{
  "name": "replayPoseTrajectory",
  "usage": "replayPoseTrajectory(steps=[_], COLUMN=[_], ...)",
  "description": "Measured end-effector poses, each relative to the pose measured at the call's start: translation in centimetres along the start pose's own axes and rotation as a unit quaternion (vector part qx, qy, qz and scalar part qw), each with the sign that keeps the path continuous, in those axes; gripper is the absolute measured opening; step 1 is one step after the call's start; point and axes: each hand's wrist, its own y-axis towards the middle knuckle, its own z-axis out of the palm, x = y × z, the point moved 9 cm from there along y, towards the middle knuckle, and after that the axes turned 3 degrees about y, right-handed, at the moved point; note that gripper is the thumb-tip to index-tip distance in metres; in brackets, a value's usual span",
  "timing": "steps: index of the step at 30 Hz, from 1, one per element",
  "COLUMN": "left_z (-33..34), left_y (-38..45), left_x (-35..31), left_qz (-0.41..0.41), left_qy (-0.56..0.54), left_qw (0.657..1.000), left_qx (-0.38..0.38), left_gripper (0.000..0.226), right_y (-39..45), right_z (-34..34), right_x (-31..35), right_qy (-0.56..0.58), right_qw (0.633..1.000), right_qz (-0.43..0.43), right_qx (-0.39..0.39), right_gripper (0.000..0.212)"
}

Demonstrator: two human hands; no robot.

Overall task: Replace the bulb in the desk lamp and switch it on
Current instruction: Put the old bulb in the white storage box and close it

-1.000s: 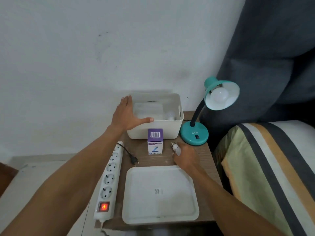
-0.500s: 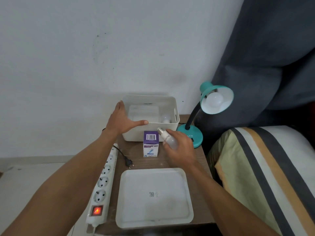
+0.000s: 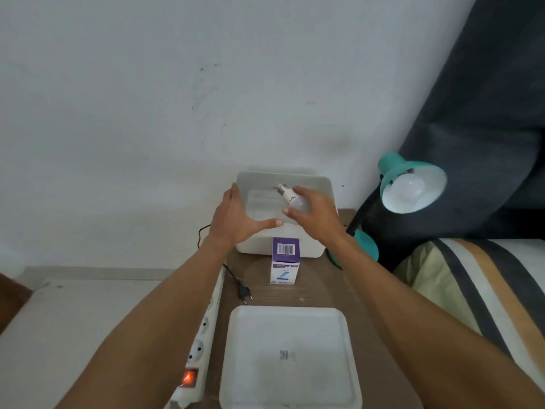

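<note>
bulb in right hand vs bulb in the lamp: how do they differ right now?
The held bulb is loose in the right hand over the white bin; the lamp bulb is seated in the teal lamp shade. The held bulb's metal screw base shows, pointing up and away; the lamp bulb's base is hidden in the shade. The held bulb's body shows print; none shows on the lamp bulb. Both are white, frosted and unlit.

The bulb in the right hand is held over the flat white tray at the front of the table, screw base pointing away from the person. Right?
Not quite. The head view shows the bulb in the right hand held over the open white bin at the back of the table, not over the flat tray. Its screw base does point away from the person.
</note>
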Motion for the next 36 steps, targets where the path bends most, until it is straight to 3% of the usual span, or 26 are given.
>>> replayPoseTrajectory(steps=[11, 18, 23, 27, 31, 36], left_z=[0.1, 0.1, -0.3, -1.7, -2.5, -0.6], left_y=[0.1, 0.3, 0.3, -2.1, -6.8, -15.0], left_x=[-0.4, -0.5, -0.5, -1.1, 0.3, 2.5], left_qz=[0.023, -0.001, -0.021, -0.027, -0.050, -0.072], left_qy=[-0.013, 0.003, 0.029, 0.064, 0.027, -0.041], left_qw=[1.000, 1.000, 0.997, 0.997, 0.998, 0.996], left_qx=[-0.006, 0.023, 0.066, 0.034, -0.030, -0.032], left_gripper=[0.124, 0.133, 0.142, 0.140, 0.143, 0.129], right_y=[1.1, 1.1, 0.0, -1.6, -4.8, -11.0], right_z=[3.0, 2.6, 1.2, -1.3, -3.9, -3.1], right_x=[-2.3, -2.2, -0.9, 0.2, 1.0, -1.2], right_qy=[-0.074, -0.081, -0.067, -0.067, -0.059, -0.053], right_qw=[0.989, 0.989, 0.995, 0.997, 0.990, 0.989], right_qz=[0.040, 0.058, 0.043, -0.008, -0.048, -0.017], right_qx=[0.119, 0.111, 0.052, -0.024, -0.116, -0.135], right_gripper=[0.059, 0.062, 0.069, 0.058, 0.048, 0.042])
